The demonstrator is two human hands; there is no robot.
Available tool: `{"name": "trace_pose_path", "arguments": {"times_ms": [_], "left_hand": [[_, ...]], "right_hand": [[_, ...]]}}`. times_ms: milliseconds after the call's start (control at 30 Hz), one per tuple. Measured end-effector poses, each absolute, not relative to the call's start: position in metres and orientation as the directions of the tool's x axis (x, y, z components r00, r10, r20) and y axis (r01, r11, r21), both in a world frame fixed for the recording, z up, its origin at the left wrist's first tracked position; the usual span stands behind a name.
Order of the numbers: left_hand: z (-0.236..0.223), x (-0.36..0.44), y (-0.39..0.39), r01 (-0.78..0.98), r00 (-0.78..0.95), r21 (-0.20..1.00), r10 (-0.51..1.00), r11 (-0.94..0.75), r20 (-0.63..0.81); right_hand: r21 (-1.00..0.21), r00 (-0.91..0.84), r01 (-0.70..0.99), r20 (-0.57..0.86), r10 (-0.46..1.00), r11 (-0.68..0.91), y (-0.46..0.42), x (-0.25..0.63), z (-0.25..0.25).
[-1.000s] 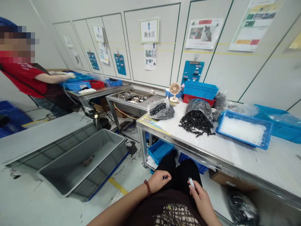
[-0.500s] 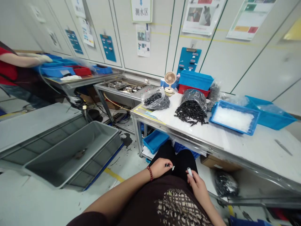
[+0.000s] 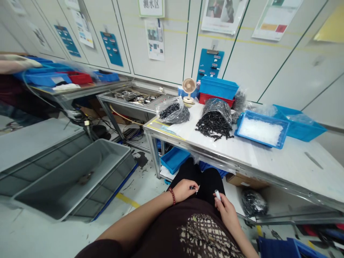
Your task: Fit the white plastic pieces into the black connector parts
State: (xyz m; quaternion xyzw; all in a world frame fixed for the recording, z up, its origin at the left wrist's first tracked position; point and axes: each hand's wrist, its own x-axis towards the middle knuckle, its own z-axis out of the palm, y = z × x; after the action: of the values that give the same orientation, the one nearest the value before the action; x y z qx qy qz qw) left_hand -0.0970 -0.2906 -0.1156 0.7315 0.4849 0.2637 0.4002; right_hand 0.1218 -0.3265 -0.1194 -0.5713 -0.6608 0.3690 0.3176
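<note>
Over my dark-trousered lap, my left hand pinches a small black plastic part with a white tip. My right hand grips a short white tube upright between thumb and fingers. The two hands are close but apart, and neither touches the other's piece. A heap of similar black parts spills from a black bag on the white-topped table in front of my knees.
The table also bears a bagged batch of black parts and a blue tray of white pieces. A large grey bin stands on my left, and a blue tray sits under the table. A co-worker's gloved hand moves above blue trays far left.
The whole scene has slid left and up as my head turned. My left hand has risen towards my right hand, and the white tip now shows on its black part.
</note>
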Motion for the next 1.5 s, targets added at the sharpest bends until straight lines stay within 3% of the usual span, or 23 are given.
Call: {"name": "trace_pose_path", "arguments": {"times_ms": [933, 1200, 1500], "left_hand": [[-0.115, -0.130, -0.311, 0.616, 0.247, 0.770, 0.969, -0.165, 0.010], [-0.116, -0.131, -0.317, 0.570, 0.190, 0.813, 0.982, -0.121, 0.013], [-0.135, -0.126, -0.295, 0.572, 0.228, 0.815, 0.973, -0.096, -0.045]], "right_hand": [[-0.904, -0.293, 0.418, -0.040, 0.955, 0.090, -0.292, 0.089, -0.125], [-0.900, -0.351, 0.419, -0.037, 0.936, 0.121, -0.294, 0.084, -0.122], [-0.927, -0.257, 0.370, -0.048, 0.965, 0.053, -0.290, 0.095, -0.133]]}}
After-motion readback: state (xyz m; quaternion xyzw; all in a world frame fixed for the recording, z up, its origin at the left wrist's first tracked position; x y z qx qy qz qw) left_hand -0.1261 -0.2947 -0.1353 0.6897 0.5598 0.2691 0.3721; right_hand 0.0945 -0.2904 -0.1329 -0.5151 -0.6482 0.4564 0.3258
